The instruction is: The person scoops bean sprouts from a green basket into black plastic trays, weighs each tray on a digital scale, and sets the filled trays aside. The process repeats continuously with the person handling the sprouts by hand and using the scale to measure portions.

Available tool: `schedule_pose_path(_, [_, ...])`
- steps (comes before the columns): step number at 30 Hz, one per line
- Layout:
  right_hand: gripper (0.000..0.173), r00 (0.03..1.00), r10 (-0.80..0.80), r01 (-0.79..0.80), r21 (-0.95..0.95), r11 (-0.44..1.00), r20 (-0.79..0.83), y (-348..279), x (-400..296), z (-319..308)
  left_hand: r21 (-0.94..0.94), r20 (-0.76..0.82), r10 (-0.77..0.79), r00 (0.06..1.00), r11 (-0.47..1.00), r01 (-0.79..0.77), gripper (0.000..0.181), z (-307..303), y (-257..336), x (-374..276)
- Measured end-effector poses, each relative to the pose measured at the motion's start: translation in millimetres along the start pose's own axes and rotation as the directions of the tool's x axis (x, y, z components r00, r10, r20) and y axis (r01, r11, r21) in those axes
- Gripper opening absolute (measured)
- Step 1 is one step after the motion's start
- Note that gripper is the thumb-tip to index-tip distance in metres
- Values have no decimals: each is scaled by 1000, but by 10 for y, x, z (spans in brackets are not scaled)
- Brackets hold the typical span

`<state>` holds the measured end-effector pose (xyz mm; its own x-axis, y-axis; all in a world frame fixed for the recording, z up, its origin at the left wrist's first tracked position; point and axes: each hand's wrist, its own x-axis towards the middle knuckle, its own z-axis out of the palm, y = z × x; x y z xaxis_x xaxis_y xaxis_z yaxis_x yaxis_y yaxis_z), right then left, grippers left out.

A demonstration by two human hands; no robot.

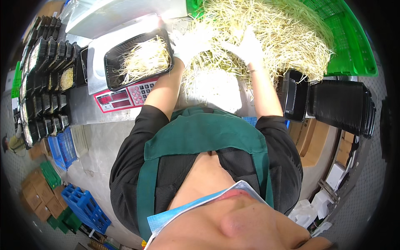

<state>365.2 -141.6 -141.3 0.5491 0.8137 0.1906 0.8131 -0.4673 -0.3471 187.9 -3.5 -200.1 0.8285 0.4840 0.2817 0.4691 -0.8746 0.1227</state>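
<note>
A large heap of bean sprouts (pixel 290 34) spills from a green plastic crate (pixel 353 40) onto the metal table. My right hand (pixel 250 50), in a white glove, reaches into the heap; glare hides its fingers. My left hand (pixel 190 43), also in a white glove, is at the heap's left edge, beside a black plastic tray (pixel 114 67). Whether it holds sprouts cannot be told in the glare. The tray holds a bundle of sprouts (pixel 147 59) and sits tilted on the steel pan (pixel 95 62) of a red digital scale (pixel 115 100).
Stacked black trays (pixel 340 104) lie at the right table edge, beside another black tray (pixel 295 97). Many filled trays (pixel 67 78) are piled at the left. Below stand a blue crate (pixel 64 147), a blue pallet (pixel 86 207) and cardboard boxes (pixel 40 193). A person (pixel 17 142) is at the far left.
</note>
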Motion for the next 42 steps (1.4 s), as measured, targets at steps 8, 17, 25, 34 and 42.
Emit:
schedule_pose_path(8, [64, 954, 140, -279, 617, 736, 264, 610, -25, -612, -994, 109, -144, 983, 12, 112, 56, -95, 266, -203])
schedule_pose_path(17, [94, 976, -135, 142, 33, 989, -172, 508, -905, -347, -147, 95, 9, 995, 989, 5, 44, -654, 483, -863])
schedule_pose_path(25, [71, 981, 12, -191, 936, 296, 196, 950, -581, -732, -630, 246, -202, 948, 710, 315, 40, -927, 698, -1024])
schedule_pose_path(34, [81, 878, -332, 179, 405, 897, 345, 281, -502, -502, -192, 144, 227, 963, 961, -198, 59, -1013, 636, -1297])
schedule_pose_path(42, [79, 969, -220, 187, 248, 951, 115, -38, -680, -34, -130, 115, 309, 944, 947, -295, 70, -942, 638, -1200])
